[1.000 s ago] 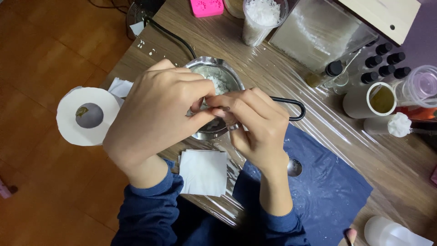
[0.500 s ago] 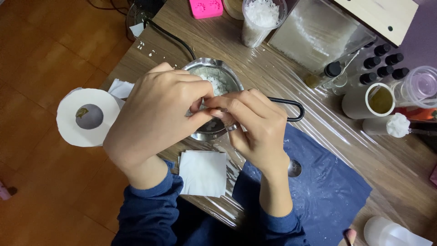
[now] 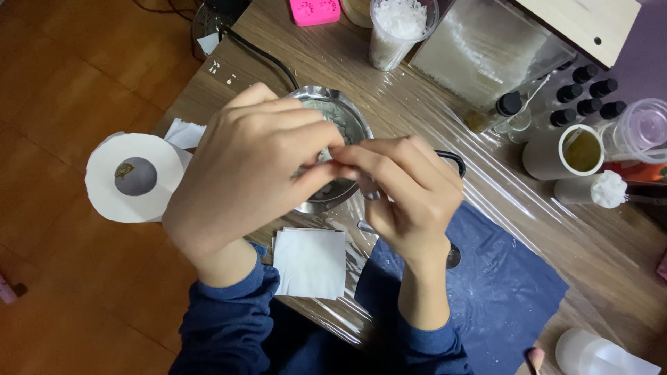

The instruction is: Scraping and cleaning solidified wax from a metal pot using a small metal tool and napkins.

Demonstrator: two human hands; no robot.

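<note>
Landmark: metal pot (image 3: 332, 118) on the table (image 3: 389, 104). Left hand (image 3: 243, 173) and right hand (image 3: 410, 194) meet over the pot's near rim, fingertips touching. Pot handle (image 3: 451, 161) sticks out right, behind the right hand. Paper roll (image 3: 132, 177) left of the pot, off the table edge. Folded napkin (image 3: 310, 262) in front of the pot. Cloth (image 3: 500, 285) front-right, spoon (image 3: 453, 257) on it. Cup of flakes (image 3: 397, 28) behind the pot. Cable (image 3: 257, 52) behind-left. Bottles (image 3: 583, 94) far right-behind, open jar (image 3: 564, 151) right.
</note>
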